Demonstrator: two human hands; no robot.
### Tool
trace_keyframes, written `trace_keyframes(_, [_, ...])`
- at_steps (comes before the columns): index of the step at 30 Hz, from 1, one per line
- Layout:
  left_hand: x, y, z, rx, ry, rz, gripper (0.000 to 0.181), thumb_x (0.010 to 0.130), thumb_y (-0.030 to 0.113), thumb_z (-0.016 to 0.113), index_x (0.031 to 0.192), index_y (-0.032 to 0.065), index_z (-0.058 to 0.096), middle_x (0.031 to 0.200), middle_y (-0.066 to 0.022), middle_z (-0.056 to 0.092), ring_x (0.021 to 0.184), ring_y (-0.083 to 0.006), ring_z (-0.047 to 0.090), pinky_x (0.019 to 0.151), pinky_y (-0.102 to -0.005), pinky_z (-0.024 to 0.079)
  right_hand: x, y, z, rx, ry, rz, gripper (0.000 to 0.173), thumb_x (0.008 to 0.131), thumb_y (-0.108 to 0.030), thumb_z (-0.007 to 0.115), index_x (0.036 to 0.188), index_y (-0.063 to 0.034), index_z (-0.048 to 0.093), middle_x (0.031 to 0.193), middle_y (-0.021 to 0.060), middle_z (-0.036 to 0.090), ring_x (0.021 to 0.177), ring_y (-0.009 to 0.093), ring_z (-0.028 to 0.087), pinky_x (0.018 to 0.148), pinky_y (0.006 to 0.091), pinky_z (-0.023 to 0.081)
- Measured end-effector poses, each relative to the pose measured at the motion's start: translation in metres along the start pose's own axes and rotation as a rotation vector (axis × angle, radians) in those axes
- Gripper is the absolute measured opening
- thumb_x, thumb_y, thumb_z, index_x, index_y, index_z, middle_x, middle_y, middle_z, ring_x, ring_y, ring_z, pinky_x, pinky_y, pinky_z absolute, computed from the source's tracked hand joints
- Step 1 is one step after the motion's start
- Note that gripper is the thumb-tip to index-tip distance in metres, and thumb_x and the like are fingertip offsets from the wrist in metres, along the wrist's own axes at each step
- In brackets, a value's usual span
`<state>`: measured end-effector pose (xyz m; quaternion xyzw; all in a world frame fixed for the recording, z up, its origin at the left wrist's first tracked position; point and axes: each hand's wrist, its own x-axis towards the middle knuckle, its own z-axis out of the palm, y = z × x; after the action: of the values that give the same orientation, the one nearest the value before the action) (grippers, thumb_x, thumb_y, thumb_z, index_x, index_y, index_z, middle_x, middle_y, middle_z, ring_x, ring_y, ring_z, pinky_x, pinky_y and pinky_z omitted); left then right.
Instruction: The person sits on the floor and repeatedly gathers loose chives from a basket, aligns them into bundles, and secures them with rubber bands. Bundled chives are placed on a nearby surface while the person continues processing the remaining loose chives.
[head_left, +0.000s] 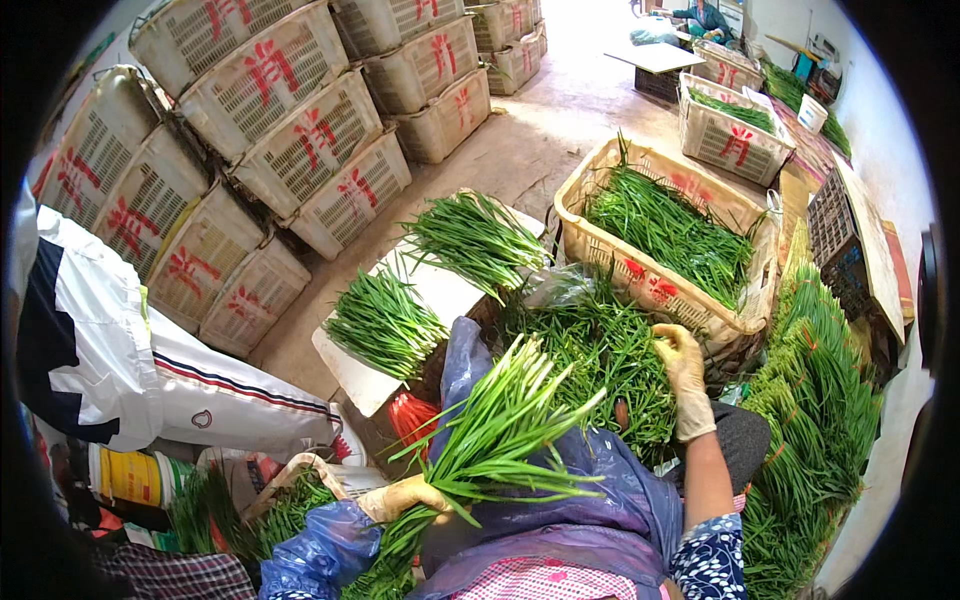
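My left hand (405, 499), in a pale yellow rubber glove, grips a loose bunch of garlic chives (499, 427) near its leafy end. The pale stem ends fan up and to the right above the blue waterproof apron (592, 480) on my lap. My right hand (681, 367), gloved too, hovers at the right edge of a heap of loose chive leaves (600, 337). Its fingers are bent and slightly apart, with nothing plainly held. Two neat chive bundles (386, 322) (480, 240) lie on a white board (349, 360) ahead of my left knee.
A yellow plastic crate (660, 262) of chives stands beyond the heap. Tied chive bundles (810, 397) line the right side. Red ties (412, 416) hang by the board. Stacked crates (300, 142) fill the left. A person in white trousers (240, 397) is close left; another person (705, 19) sits far back.
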<state>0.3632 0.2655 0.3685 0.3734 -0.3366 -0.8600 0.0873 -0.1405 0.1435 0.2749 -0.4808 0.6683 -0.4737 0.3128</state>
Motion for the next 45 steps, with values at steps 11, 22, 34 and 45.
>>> trace_keyframes(11, [0.04,0.008,0.02,-0.123,0.027,0.025,0.043,0.088,0.023,0.069,0.118,-0.0072,0.062,0.079,-0.0095,0.064,0.066,-0.0161,0.06,0.061,-0.0282,0.047,-0.06,-0.104,-0.038,-0.083,-0.231,-0.238,0.021,0.102,-0.023,0.063,0.101,-0.0084,0.078,0.092,0.0044,0.072,0.086,0.018,0.064,0.079,0.0308,0.05])
trace_keyframes(22, [0.06,-0.001,0.024,-0.086,0.111,-0.012,0.032,0.086,0.011,0.069,0.113,-0.0046,0.063,0.086,-0.0091,0.064,0.07,-0.0176,0.062,0.064,-0.0292,0.05,-0.114,-0.125,0.053,0.089,-0.671,-0.002,0.016,0.091,-0.02,0.075,0.098,-0.0046,0.075,0.086,0.0075,0.076,0.077,0.014,0.071,0.068,0.0318,0.055])
trace_keyframes(34, [0.048,-0.011,0.006,-0.447,-0.172,-0.06,0.044,0.09,0.024,0.062,0.117,-0.011,0.057,0.068,-0.008,0.055,0.06,-0.0161,0.049,0.06,-0.0282,0.039,-0.032,-0.146,-0.121,0.417,0.012,-0.108,0.024,0.097,-0.025,0.071,0.097,-0.0017,0.077,0.086,0.0066,0.076,0.066,0.006,0.061,0.053,0.0191,0.043])
trace_keyframes(45, [0.048,-0.017,0.022,-0.769,-0.197,0.038,0.084,0.09,0.018,0.063,0.161,0.0046,0.02,0.101,-0.0119,0.056,0.063,-0.0145,0.051,0.06,-0.0281,0.041,0.021,-0.061,-0.092,-0.32,-0.15,-0.164,0.066,0.086,-0.016,0.08,0.145,-0.0028,0.053,0.131,0.0143,0.066,0.101,0.022,0.069,0.087,0.0327,0.057])
